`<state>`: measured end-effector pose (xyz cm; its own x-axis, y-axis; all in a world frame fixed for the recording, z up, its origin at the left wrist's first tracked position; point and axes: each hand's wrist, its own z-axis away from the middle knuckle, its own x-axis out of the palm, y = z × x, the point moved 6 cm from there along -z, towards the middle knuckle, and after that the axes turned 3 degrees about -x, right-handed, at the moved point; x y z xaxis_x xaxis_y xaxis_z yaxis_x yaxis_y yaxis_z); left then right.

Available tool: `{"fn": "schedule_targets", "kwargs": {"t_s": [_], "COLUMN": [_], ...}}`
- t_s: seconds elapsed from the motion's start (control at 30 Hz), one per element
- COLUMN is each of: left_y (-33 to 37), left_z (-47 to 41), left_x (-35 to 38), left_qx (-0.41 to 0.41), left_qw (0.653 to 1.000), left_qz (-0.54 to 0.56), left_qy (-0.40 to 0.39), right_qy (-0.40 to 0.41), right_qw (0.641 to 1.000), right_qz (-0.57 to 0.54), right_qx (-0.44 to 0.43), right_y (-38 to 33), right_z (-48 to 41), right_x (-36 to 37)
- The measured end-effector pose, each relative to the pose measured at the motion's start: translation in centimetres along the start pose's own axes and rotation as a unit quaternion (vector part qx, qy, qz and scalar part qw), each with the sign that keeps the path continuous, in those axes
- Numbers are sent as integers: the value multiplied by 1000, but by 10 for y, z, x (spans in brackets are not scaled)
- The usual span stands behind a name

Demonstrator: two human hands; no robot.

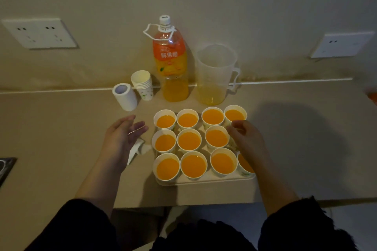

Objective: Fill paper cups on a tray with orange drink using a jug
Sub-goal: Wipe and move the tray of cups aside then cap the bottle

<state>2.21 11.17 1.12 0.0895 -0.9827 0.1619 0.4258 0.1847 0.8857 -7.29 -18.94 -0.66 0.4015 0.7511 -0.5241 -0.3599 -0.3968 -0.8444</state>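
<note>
Tray (204,182): white, near the front edge of the table (61,128), carrying paper cups (189,141) in 3 rows of 4.
Cups: 11 visibly filled with orange drink (213,116), close to the rim; 12th place, right end of middle row, hidden under the right hand (247,140), level unreadable.
Jug (216,75): clear plastic, upright behind the tray against the wall (265,6), touched by neither hand; only a shallow layer of drink left inside.
Bottle (172,63): capped, just left of the jug, roughly a third full.
Spare cups (142,85): stacked, empty, left of the bottle; white roll (124,97) just beside them.
Left hand (124,134): fingers straight and spread, holding nothing, hovering just left of the tray above a folded paper (136,150).
Right hand: over the tray's right side, fingers loosely curled by the far-right cups; gripping one or merely hovering, cannot tell.
Progress: judged all but complete. Pouring apparently over, jug parked. Left, at most: checking the hidden cup, topping up if short.
</note>
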Motion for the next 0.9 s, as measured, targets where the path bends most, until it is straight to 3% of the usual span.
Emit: {"fn": "schedule_targets", "kwargs": {"t_s": [0.33, 0.6, 0.9], "left_y": [-51, -82, -90], "left_z": [-20, -36, -41], "left_x": [-27, -18, -14], "left_qx": [-95, -161, -190], "left_qw": [987, 976, 964], "left_qz": [-111, -121, -165], "left_qy": [72, 78, 84], "right_qy": [97, 39, -38], "right_qw": [992, 965, 944], "right_qz": [43, -66, -50], "right_qx": [73, 250, 325], "right_y": [38, 92, 124], "right_z": [-25, -45, -46], "right_x": [-46, -40, -20]}}
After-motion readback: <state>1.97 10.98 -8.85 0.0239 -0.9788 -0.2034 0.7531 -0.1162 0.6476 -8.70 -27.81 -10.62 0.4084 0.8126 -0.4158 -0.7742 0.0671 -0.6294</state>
